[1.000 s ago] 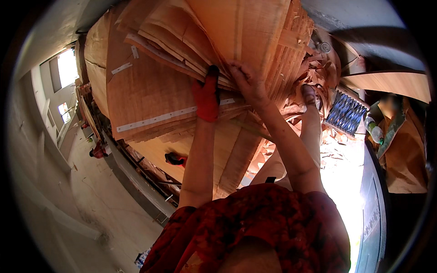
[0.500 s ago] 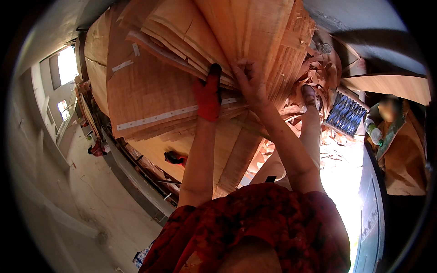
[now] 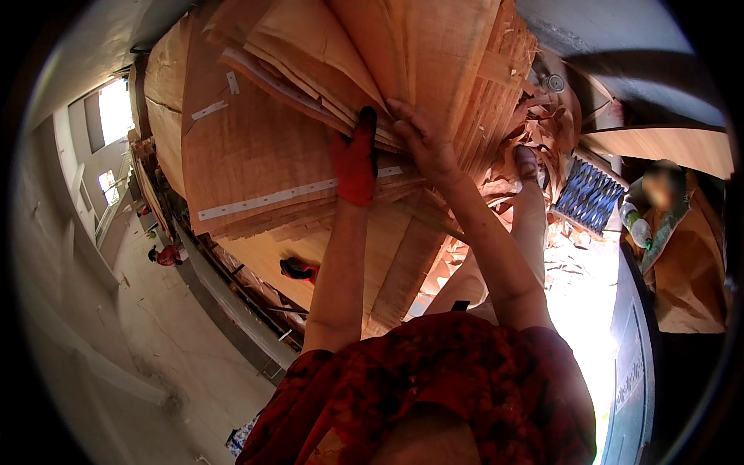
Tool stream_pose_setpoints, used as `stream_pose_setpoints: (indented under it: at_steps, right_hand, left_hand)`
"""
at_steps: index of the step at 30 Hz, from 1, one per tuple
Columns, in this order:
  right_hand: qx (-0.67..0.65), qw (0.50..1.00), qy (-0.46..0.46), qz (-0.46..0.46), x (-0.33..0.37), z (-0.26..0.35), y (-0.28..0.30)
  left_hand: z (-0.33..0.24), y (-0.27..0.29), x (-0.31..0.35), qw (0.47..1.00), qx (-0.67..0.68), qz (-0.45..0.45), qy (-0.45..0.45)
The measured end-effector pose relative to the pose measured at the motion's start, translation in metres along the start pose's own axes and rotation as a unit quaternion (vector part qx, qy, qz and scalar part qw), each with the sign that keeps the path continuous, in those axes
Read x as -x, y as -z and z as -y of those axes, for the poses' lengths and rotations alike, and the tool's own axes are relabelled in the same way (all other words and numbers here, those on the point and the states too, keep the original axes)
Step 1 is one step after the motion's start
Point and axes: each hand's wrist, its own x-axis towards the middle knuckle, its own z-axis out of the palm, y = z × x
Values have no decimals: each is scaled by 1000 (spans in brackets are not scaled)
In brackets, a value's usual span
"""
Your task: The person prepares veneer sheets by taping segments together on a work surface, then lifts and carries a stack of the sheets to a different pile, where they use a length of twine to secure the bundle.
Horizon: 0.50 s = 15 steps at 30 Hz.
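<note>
Thin wood veneer sheets (image 3: pixel 310 46) fan out in front of me, their edges gathered toward my hands. My left hand (image 3: pixel 357 167), in a red and black glove, is closed on the near edges of the lifted sheets with its thumb on top. Bare, my right hand (image 3: pixel 428 147) has its fingers bent at the corner of the upper sheets, just right of the glove; the fingertips pinch a sheet edge. Beneath lies a broad veneer stack (image 3: pixel 263 155) with a white perforated tape strip (image 3: pixel 294 191) along its near side.
Another red and black glove (image 3: pixel 298 269) rests on the pale board nearer me. Veneer scraps (image 3: pixel 535 128) are heaped to the right, beside a blue and black woven seat (image 3: pixel 590 194). Farther right is a plastic bottle (image 3: pixel 639 230). A person (image 3: pixel 167 254) is far off at left.
My right hand has shifted slightly up and left with its fingers less curled. The upper sheets have bent and moved a little left. My left hand stays nearly still.
</note>
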Motion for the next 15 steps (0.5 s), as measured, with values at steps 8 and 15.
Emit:
stream_pose_setpoints:
  at_steps: [8, 15]
  right_hand:
    - [-92, 995, -25, -17, 8, -7, -2]
    - [143, 983, 114, -23, -4, 14, 10]
  left_hand:
    - [-3, -3, -2, 997, -48, -53, 36]
    - [-7, -8, 0, 996, -69, -56, 14]
